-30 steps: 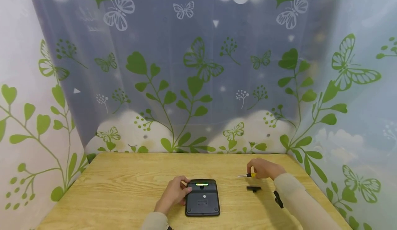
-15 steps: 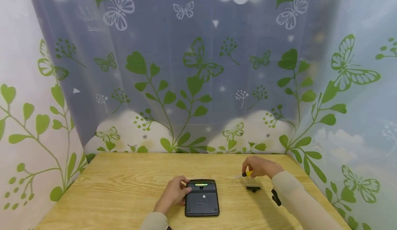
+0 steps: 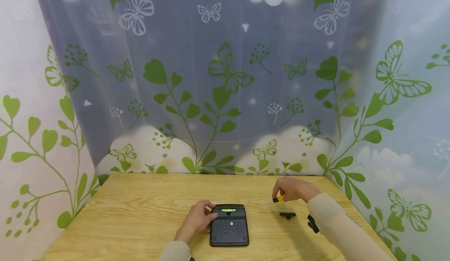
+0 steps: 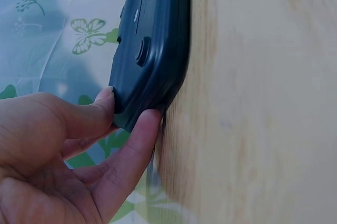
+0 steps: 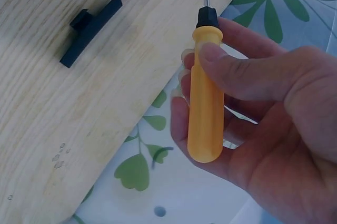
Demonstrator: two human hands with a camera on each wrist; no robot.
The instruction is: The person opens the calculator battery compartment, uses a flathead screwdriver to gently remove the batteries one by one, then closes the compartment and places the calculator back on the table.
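A black calculator (image 3: pixel 229 237) lies face down on the table, its battery bay uncovered and a green battery (image 3: pixel 228 210) inside. My left hand (image 3: pixel 196 221) grips its left edge, thumb on the upturned back and fingers at the side; the left wrist view shows that hand (image 4: pixel 79 145) pinching a corner of the calculator (image 4: pixel 152 40). Over the table to the right, my right hand (image 3: pixel 293 189) holds a screwdriver (image 3: pixel 279 199) by its yellow handle, the metal tip pointing left. In the right wrist view, thumb and fingers wrap the screwdriver (image 5: pixel 206 113).
A small black battery cover (image 3: pixel 287 215) with a tab lies on the wooden table (image 3: pixel 147 206), below my right hand and right of the calculator. Patterned curtains (image 3: pixel 225 97) with leaves and butterflies stand behind the table and at both sides.
My right hand has moved a little to the left with the screwdriver, whose tip now dips lower. The left hand, calculator and battery cover stay where they were.
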